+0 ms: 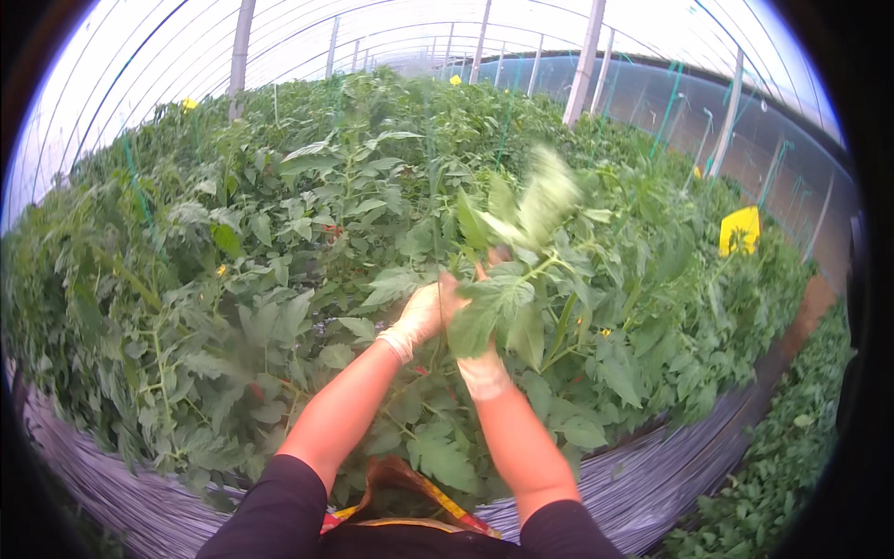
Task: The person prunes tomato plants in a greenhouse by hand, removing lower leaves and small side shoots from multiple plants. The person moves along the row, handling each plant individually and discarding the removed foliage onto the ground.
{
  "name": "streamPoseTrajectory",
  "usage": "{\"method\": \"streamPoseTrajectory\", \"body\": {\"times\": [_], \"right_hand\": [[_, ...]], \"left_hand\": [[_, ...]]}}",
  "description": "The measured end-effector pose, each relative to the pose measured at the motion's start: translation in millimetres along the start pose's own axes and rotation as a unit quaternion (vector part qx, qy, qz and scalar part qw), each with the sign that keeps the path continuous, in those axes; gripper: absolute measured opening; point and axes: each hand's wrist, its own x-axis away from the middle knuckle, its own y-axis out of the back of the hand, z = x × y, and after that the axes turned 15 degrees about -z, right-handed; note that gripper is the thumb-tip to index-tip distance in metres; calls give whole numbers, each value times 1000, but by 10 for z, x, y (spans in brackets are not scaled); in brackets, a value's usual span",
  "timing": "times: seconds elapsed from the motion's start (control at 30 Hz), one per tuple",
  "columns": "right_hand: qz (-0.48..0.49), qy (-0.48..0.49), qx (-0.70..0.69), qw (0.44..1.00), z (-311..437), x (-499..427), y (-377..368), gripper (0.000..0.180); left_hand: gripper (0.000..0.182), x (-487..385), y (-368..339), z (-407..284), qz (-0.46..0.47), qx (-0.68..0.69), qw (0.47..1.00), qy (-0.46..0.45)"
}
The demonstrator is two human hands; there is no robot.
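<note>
Both hands reach into tomato plants [489, 307] in the middle of the view, each wearing a thin, pale glove. My left hand [427, 311] is beside a thin upright line, its fingers blurred and partly behind leaves. Leaves cover most of my right hand [482, 349], and only its wrist and a few fingertips show. Just above the hands, a pale leafy shoot [548, 199] is blurred by motion. Whether either hand grips a stem cannot be made out.
Dense tomato foliage [174, 279] surrounds the hands. Grey posts [585, 63] and green twine [668, 108] rise among the rows. A yellow card [739, 230] hangs at the right. Plastic ground sheeting [642, 482] borders the bed. An open bag with a red and yellow edge [440, 496] lies against my body.
</note>
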Motion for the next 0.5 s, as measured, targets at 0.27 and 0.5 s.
{"method": "streamPoseTrajectory", "body": {"times": [0.27,0.5], "right_hand": [[90,273,162,944,168,1039,692,55],[1,36,-1,999,67,863,970,20]], "left_hand": [[30,370,482,239,22,-19,999,18],[35,710,426,266,-84,59,995,-8]]}}
